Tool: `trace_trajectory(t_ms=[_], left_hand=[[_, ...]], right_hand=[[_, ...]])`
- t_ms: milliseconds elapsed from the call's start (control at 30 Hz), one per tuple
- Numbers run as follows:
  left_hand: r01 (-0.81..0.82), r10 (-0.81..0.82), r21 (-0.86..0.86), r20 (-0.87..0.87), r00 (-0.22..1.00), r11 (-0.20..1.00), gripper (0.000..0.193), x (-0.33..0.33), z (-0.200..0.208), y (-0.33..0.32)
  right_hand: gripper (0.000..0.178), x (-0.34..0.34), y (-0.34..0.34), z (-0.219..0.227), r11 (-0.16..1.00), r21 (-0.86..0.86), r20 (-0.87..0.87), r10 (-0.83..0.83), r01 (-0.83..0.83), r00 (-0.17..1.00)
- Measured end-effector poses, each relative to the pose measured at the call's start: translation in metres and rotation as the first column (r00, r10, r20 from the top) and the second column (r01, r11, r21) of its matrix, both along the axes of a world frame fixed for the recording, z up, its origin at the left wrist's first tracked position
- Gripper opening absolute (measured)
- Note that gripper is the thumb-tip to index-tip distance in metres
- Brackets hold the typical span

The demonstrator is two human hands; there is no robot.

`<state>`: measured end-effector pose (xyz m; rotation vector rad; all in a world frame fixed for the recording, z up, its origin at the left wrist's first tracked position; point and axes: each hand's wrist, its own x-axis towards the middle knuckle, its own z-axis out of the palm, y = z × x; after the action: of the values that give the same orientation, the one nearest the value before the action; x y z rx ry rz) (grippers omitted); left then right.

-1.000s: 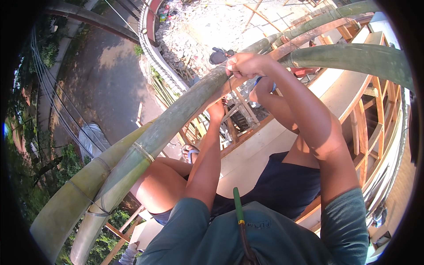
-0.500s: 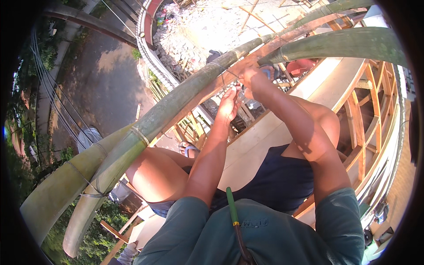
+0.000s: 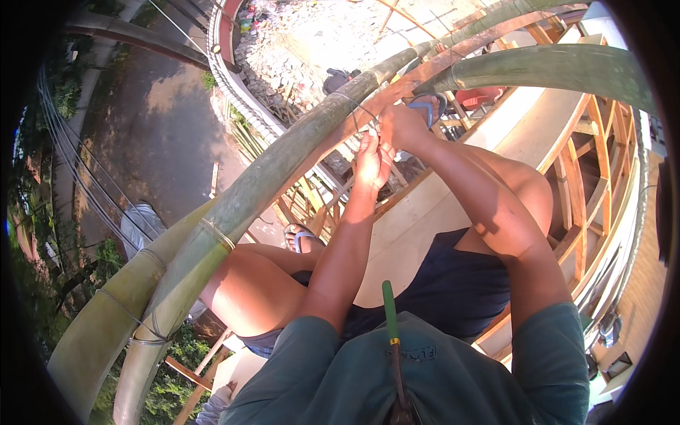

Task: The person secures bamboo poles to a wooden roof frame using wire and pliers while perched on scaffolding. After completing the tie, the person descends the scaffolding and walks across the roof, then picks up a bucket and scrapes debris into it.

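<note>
My left hand (image 3: 375, 163) and right hand (image 3: 404, 129), fingers bent, meet just below the thin wire (image 3: 355, 104) round the long bamboo pole (image 3: 283, 166) slanting before me, but my right fingertips are hidden and I cannot tell whether either hand pinches the wire's end.

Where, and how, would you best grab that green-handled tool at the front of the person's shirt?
Probably by the green handle, coming from the lap side. It is long and slim, and its end juts past the edge of the shirt, so it looks easy to wrap around. The dark shaft beyond the yellow band overlaps the shirt, which seems more awkward.
</note>
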<state>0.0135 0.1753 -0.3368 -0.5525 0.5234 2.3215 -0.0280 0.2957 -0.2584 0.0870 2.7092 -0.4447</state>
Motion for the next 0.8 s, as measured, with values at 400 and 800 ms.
trace_trajectory(t_ms=[400,800], left_hand=[[0.052,-0.115,-0.27,-0.224,0.968,0.961,0.028,-0.006,-0.007,0.01],[-0.441,-0.66,-0.867,-0.474,0.583,0.234,0.032,-0.009,-0.008,-0.004]], right_hand=[[0.016,-0.005,-0.002,0.024,0.985,0.039,0.148,0.162,-0.169,0.976],[0.022,-0.029,0.004,0.037,0.978,-0.205,0.36,0.029,0.048,0.933]])
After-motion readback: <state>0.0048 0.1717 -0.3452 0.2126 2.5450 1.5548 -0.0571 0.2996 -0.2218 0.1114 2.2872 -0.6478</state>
